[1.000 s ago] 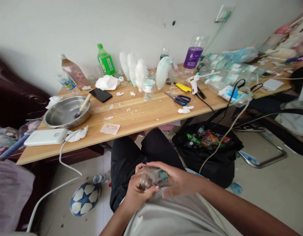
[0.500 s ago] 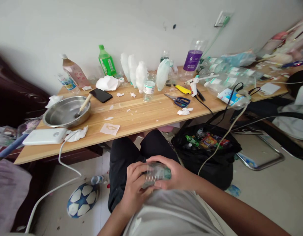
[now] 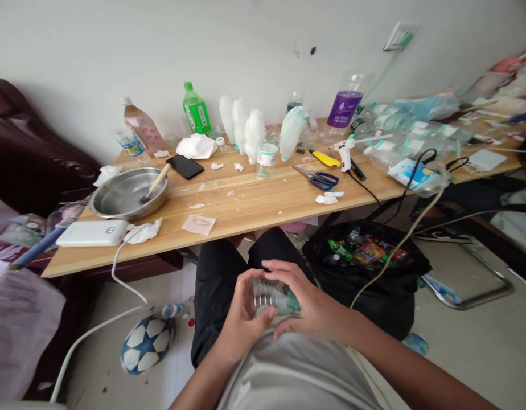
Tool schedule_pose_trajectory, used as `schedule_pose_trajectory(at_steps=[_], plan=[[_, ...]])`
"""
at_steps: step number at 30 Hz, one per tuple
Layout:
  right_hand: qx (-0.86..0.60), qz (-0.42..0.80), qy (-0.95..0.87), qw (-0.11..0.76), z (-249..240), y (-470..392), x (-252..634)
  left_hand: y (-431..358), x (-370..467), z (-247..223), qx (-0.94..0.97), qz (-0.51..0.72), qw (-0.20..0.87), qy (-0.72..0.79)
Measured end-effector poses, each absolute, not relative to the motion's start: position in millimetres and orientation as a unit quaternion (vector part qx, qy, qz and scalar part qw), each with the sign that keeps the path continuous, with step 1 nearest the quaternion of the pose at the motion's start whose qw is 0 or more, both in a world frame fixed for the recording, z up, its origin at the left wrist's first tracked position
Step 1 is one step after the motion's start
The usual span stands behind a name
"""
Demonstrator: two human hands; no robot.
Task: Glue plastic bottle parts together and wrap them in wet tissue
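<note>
Bottle [image 3: 271,297] held low over the lap [image 3: 218,285], clutter beyond

It lay sideways between the two hands, clear plastic with a green right end, on the near side of the table [image 3: 254,202]. The left hand [image 3: 246,316] was clamped around its left end. The right hand [image 3: 308,302] curved over the green end; whether it gripped or only touched could not be told. The fingers hid both ends.

A steel bowl [image 3: 122,191] with a brush [image 3: 159,177] took up the table's left, a white box [image 3: 92,233] near it and a phone [image 3: 185,166] to its right. A pinkish bottle [image 3: 142,126] and a green bottle [image 3: 196,109] stood at the far side. A labelled cup [image 3: 267,156] stood just in front of white shapes [image 3: 254,131]. Scissors [image 3: 323,180], a yellow knife [image 3: 325,158] and a glue gun [image 3: 345,155] crowded the space to its right, with a black cord [image 3: 368,187] running to the near edge. Farther right, clear bottles [image 3: 386,119] lay heaped. Below, a black bag [image 3: 369,302] sat right of the legs and a ball [image 3: 147,344] left.
</note>
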State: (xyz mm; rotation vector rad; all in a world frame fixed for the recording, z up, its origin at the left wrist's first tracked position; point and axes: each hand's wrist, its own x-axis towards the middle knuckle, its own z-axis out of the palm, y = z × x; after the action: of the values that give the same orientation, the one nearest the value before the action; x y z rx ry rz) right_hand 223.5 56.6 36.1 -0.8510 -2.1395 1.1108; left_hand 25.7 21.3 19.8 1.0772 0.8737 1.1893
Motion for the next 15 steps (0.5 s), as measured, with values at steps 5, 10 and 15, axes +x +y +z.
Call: schedule_pose_trajectory(at_steps=[5, 10, 15], plan=[[-0.364, 0.527, -0.690, 0.338, 37.8, 48.0, 229.5, 17.8, 22.0, 12.1, 0.546, 0.561, 0.527, 0.330], [-0.362, 0.513, -0.713, 0.312, 42.6, 45.6, 231.6, 19.6, 13.6, 3.7, 0.590, 0.530, 0.506, 0.339], [-0.369, 0.381, -0.781, 0.329, 36.9, 45.1, 230.4, 20.0, 16.4, 12.5, 0.507, 0.529, 0.561, 0.387]])
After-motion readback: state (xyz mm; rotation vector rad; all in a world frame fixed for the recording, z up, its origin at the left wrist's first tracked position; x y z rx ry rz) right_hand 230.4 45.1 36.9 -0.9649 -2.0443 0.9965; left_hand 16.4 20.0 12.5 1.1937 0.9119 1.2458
